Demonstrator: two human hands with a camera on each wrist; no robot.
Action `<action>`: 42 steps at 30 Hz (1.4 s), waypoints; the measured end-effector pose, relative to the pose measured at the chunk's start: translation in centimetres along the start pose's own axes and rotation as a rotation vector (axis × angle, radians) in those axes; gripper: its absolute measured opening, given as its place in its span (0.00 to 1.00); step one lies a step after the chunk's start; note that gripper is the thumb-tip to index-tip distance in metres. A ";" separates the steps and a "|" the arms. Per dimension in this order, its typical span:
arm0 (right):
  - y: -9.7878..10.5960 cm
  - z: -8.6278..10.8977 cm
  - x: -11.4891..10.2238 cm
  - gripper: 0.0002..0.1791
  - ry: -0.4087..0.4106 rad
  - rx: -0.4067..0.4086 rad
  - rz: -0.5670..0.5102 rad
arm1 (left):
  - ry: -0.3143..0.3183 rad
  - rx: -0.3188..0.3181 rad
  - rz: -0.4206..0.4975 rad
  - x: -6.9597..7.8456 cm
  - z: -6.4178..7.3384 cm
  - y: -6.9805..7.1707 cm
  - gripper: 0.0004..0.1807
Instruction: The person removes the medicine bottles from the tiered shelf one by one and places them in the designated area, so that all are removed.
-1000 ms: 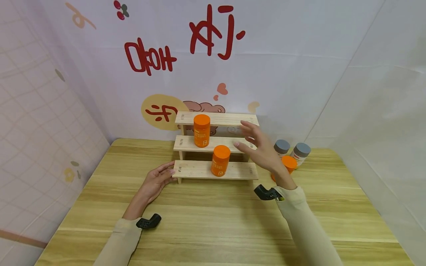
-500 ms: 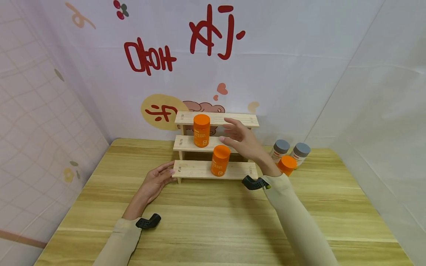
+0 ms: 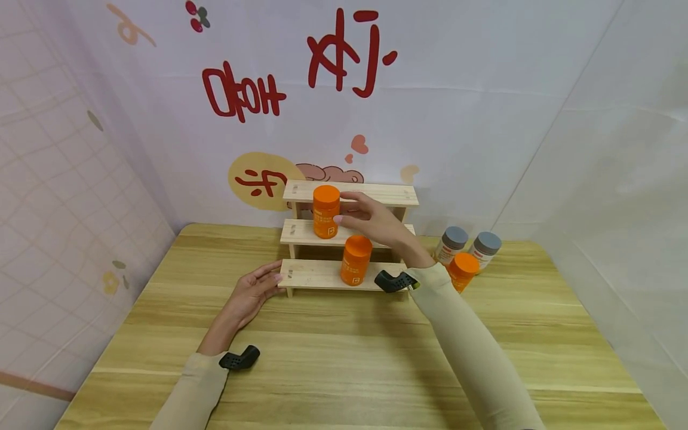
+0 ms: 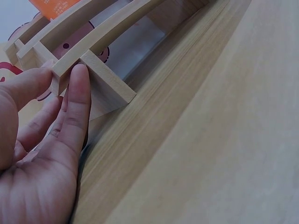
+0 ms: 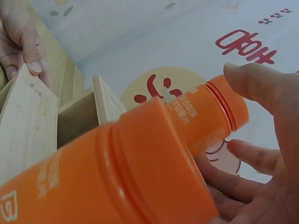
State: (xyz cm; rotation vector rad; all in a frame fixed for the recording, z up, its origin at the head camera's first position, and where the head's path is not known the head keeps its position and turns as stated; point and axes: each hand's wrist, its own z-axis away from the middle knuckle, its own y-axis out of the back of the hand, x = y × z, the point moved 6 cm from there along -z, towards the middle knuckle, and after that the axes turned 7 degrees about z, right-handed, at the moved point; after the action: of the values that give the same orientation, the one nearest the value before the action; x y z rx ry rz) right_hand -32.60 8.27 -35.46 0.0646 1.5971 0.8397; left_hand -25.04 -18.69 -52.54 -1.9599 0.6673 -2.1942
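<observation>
A three-tier wooden display rack (image 3: 306, 273) stands on the table with two orange bottles on it. At its lowest board's left end, my left hand (image 3: 257, 292) pinches the wood, thumb on top and fingers (image 4: 78, 91) beneath. One orange bottle (image 3: 325, 218) stands on the middle board; the other orange bottle (image 3: 355, 263) is upright on the lowest board. My right hand (image 3: 378, 224) reaches in from the right, thumb and fingers spread about the middle bottle's cap (image 5: 231, 100). Its fingertips are right at the bottle's right side. The nearer bottle fills the right wrist view's lower left.
On the table right of the rack stand two grey-capped bottles (image 3: 451, 243) and another orange bottle (image 3: 463, 272), partly behind the right sleeve (image 3: 464, 322). A printed white cloth wall (image 3: 457, 137) rises close behind the rack.
My right hand has moved left across the rack to the bottle on the middle board. My left hand stays at the lowest board's end, and the bottles stand where they were.
</observation>
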 end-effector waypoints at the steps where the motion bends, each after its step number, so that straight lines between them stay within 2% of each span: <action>1: -0.2 -0.2 0.0 0.44 -0.018 -0.009 0.008 | 0.002 0.001 -0.001 0.0 0.0 0.0 0.34; 7: -0.8 -1.2 -0.3 0.47 -0.099 -0.035 0.062 | 0.010 0.003 -0.004 0.1 0.1 -0.2 0.34; 16: -1.6 -2.4 -0.8 0.40 -0.083 -0.059 0.094 | 0.001 -0.010 -0.023 0.0 0.2 -0.2 0.34; 21: -1.8 -2.7 -1.0 0.38 -0.062 -0.043 0.085 | 0.010 -0.010 -0.020 0.1 0.2 -0.3 0.35; 33: -1.4 -2.2 -0.3 0.34 -0.048 0.009 0.001 | 0.014 -0.004 0.001 0.2 0.4 -0.4 0.34; 42: 0.2 -0.5 0.1 0.32 -0.002 0.118 -0.058 | 0.016 0.000 0.000 0.2 0.3 -0.5 0.34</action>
State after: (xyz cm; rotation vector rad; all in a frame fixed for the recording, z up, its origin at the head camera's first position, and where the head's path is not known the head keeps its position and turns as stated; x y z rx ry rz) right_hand -33.14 8.24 -35.42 0.1025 1.6385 0.6998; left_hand -24.67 -18.43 -52.17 -1.9445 0.6699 -2.2115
